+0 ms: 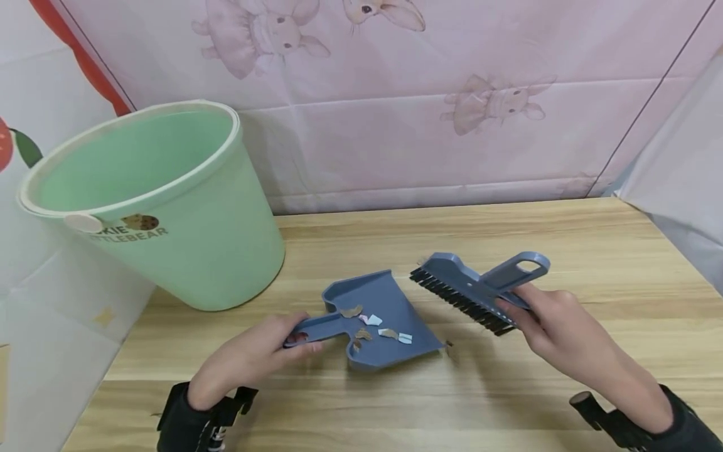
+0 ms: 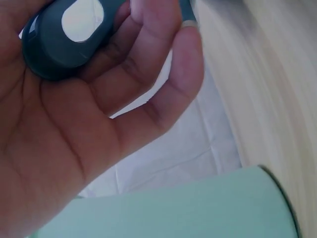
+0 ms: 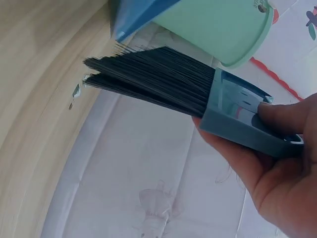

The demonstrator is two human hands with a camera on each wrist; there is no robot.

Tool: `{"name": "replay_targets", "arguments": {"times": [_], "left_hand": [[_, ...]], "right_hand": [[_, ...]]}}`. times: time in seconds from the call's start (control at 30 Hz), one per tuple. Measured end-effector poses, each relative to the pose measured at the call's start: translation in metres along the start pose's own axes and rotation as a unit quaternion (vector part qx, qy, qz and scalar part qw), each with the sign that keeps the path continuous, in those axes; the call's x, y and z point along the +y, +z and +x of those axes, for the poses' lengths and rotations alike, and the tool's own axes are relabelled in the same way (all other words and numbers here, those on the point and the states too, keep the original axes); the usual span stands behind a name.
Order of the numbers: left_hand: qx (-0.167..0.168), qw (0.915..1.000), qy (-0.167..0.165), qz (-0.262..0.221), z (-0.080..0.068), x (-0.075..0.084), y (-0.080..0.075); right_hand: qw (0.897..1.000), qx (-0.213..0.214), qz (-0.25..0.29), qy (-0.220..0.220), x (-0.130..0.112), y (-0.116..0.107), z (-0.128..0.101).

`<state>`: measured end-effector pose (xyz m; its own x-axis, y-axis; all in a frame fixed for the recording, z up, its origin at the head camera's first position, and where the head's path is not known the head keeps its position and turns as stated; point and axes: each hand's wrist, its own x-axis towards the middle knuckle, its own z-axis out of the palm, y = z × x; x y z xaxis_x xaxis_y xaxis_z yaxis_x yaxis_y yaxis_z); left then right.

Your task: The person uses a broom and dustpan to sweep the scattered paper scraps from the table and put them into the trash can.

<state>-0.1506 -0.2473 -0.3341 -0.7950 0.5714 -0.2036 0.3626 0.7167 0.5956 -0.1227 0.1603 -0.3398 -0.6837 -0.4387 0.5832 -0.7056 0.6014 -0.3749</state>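
Beyond our left hand we see a mint green bucket (image 1: pixel 169 207) (printed lettering on its side) on the wooden table (image 1: pixel 565 251), before a pink bunny-print sheet (image 1: pixel 452 94).

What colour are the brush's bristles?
Black, set in a blue back; the brush shows this best in the right wrist view.

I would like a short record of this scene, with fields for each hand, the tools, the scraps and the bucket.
left hand: grips the dustpan handle
dustpan: blue, lies on the wooden table, holds several paper scraps
right hand: grips the brush handle
brush: blue with black bristles, held just right of the dustpan, bristles pointing down toward the table
loose scrap: one small piece on the table at the dustpan's lip
bucket: light green, stands at the back left of the table
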Motion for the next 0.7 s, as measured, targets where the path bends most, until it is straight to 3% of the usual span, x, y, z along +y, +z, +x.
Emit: {"name": "replay_targets", "arguments": {"times": [0.1,0.2,0.43,0.53,0.7], "left_hand": [[0.027,0.9996,-0.004,0.004,-0.005,0.001,-0.003],[0.066,0.9977,0.014,0.01,-0.01,0.003,-0.008],[0.166,0.9849,0.046,0.021,-0.02,0.013,-0.016],[0.213,0.9738,0.069,0.037,-0.022,0.018,-0.02],[0.297,0.9457,0.107,0.079,-0.025,0.026,-0.03]], "right_hand": [[1.0,-0.017,-0.012,0.014,-0.002,-0.002,0.001],[0.999,-0.035,-0.027,0.027,-0.003,-0.001,0.001],[0.997,-0.06,-0.022,0.033,-0.003,-0.001,0.0],[0.997,-0.062,-0.024,0.037,-0.004,-0.002,-0.001],[0.995,-0.085,-0.031,0.045,-0.004,-0.003,-0.002]]}}
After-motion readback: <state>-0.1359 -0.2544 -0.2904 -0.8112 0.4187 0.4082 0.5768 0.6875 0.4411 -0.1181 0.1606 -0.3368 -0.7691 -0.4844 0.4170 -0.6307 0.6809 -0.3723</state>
